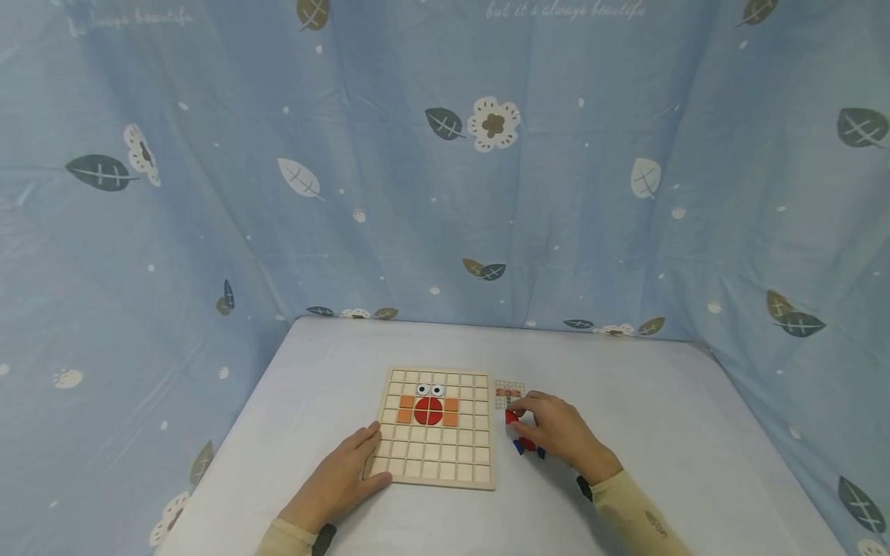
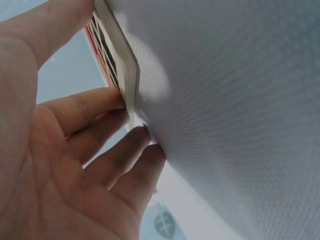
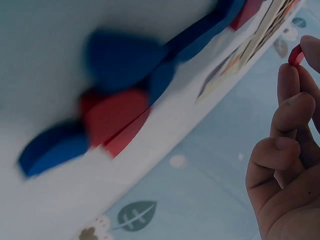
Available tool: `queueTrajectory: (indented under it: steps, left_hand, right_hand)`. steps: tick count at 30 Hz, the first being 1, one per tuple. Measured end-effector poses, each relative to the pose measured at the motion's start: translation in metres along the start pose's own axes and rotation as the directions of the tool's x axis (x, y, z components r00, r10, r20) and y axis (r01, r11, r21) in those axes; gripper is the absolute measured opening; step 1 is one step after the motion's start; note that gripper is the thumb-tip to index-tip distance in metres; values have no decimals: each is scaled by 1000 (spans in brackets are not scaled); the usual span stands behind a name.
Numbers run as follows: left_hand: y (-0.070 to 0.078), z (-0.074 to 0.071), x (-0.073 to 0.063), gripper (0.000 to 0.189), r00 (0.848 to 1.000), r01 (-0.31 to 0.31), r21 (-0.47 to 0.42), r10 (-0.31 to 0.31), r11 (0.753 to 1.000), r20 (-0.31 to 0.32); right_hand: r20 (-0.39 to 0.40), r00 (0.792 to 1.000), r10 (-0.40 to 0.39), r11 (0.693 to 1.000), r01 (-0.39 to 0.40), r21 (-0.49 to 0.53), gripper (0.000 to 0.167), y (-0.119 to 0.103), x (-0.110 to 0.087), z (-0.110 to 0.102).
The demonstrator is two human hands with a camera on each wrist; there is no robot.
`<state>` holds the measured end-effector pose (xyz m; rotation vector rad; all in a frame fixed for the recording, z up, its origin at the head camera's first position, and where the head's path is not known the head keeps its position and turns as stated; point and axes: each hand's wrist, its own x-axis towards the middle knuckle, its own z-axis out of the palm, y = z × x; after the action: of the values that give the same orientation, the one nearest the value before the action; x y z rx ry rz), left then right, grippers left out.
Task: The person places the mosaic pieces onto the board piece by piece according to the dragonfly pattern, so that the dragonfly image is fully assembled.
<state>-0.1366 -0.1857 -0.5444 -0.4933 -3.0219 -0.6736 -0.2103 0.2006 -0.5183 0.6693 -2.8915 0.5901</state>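
A wooden grid board (image 1: 413,452) lies on the table, a red circle of quarter pieces (image 1: 428,411) near its middle. Orange square tiles (image 1: 450,418) flank the circle, and two eye tiles (image 1: 430,390) sit above it. My left hand (image 1: 341,475) rests against the board's lower left edge, fingers extended and touching its side. Between thumb and index finger, my right hand (image 1: 559,432) pinches a small red piece (image 3: 296,55), to the right of the board. Under that hand lie loose red pieces (image 3: 112,117) and blue pieces (image 3: 122,57), partly hidden in the head view.
A small pattern card (image 1: 510,390) with a printed grid lies right of the board, close to my right fingertips. The white table (image 1: 334,347) is bordered at the back and sides by a blue curtain (image 1: 389,232) with leaves and flowers.
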Motion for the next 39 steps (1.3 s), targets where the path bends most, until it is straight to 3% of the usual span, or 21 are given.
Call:
queueTrajectory:
  steps: [11, 30, 39]
  left_hand:
    - [1, -1, -1, 75, 1000, 16, 4, -16, 1000, 3]
    - [0, 0, -1, 76, 1000, 29, 0, -29, 1000, 9]
    - [0, 1, -1, 77, 1000, 24, -4, -24, 1000, 14]
  right_hand:
    - [-89, 988, -125, 992, 122, -43, 28, -25, 19, 15]
    - [29, 990, -140, 990, 139, 17, 23, -46, 60, 32]
    - [92, 994, -60, 998, 60, 4, 22, -46, 69, 36]
